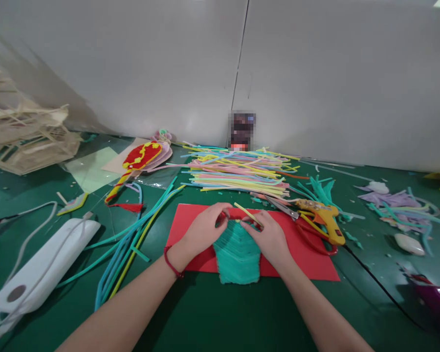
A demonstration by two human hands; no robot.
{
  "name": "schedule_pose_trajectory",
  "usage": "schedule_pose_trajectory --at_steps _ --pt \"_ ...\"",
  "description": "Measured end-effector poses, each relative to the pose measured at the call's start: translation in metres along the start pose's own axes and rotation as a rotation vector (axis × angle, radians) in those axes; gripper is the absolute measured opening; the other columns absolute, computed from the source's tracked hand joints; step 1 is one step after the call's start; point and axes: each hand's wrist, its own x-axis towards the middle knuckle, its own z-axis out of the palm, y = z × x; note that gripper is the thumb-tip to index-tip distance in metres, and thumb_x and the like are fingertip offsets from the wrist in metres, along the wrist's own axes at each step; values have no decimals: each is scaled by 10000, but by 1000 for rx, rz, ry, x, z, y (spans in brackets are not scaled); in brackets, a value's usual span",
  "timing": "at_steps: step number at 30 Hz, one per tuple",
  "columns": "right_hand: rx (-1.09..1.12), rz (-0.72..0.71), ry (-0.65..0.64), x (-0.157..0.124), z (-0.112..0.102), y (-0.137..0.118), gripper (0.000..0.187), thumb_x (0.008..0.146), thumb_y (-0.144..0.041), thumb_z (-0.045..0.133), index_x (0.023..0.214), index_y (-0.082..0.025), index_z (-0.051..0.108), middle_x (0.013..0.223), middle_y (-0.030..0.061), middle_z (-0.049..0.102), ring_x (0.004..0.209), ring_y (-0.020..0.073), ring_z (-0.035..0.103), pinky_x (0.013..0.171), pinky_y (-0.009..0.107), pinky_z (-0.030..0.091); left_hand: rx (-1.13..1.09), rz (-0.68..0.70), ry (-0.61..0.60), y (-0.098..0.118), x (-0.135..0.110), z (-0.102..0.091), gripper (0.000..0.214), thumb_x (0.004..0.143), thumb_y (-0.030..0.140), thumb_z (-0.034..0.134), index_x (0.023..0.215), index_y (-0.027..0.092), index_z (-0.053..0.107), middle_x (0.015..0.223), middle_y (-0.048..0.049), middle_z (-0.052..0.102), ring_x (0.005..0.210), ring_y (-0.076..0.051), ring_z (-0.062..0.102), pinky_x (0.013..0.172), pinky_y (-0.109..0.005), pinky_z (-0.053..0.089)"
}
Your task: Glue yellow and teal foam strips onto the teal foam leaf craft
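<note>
A teal panel (239, 256), made of pipe cleaners laid side by side in a V pattern, rests on a red sheet (304, 256) in front of me. My left hand (209, 229) curls at the panel's upper left corner, thumb and fingers closed on its edge. Between the fingers of my right hand (269, 235) is a short yellow pipe cleaner (247, 213), slanting up to the left over the panel's top edge. My right fingertips touch the panel's upper right part. What lies right under the fingertips is partly hidden.
Behind the sheet lies a bundle of coloured pipe cleaners (238, 171). Scissors (315, 239) and a yellow glue gun (328, 222) lie at right. Leftward are loose pipe cleaners (132, 244), a red-yellow fan-shaped piece (141, 156) and a white power strip (46, 266).
</note>
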Motion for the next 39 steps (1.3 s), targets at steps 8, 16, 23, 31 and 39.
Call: schedule_pose_trajectory --at_steps 8,16,23,31,39 --pt "39 25 17 2 0 4 291 829 -490 525 740 -232 624 731 15 554 647 167 536 590 274 410 -58 -47 -108 -2 2 -1 327 858 172 498 1182 215 524 1045 -59 668 958 -201 629 862 -347 496" --pt "150 95 146 9 -13 1 380 780 -580 521 711 -217 607 686 20 560 600 166 503 576 291 418 -17 -10 -170 -4 2 -3 421 826 182 584 1234 229 495 1074 -50 649 989 -206 599 864 -360 483" --pt "15 117 332 13 -41 15 352 814 -535 504 753 -202 598 723 33 564 633 171 514 619 306 415 -65 -11 -164 -5 2 -3 385 829 157 589 1200 232 519 1063 -47 650 972 -192 602 851 -341 487" --pt "-172 -93 403 8 -45 11 307 886 -440 475 858 -186 644 783 53 571 738 192 548 689 310 427 -137 20 -21 -4 2 -5 227 862 181 576 1087 212 575 1103 -53 622 1030 -186 585 906 -343 469" --pt "181 -81 -40 -6 -16 -18 272 815 -456 600 854 -200 684 712 -8 483 577 116 457 531 247 381 -44 290 -29 1 -3 -3 228 847 238 628 1075 232 618 1058 -40 587 1022 -172 558 916 -325 461"
